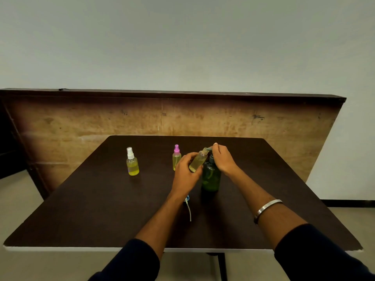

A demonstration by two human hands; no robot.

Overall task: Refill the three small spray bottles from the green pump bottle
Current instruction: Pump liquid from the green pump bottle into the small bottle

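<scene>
Dark table (101, 209) — wooden board (81, 122) behind — pale wall (182, 37).

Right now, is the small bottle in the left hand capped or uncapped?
Uncapped. The tilted small bottle in the left hand has a bare neck at the green pump bottle's spout; a blue spray cap lies on the table.

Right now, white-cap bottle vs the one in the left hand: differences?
The white-cap bottle stands upright on the table, untouched; the held bottle is tilted, gripped by the left hand. The white-cap bottle has its sprayer on; the held bottle's neck is open at the pump spout. Both are small, clear, with yellow liquid.
</scene>
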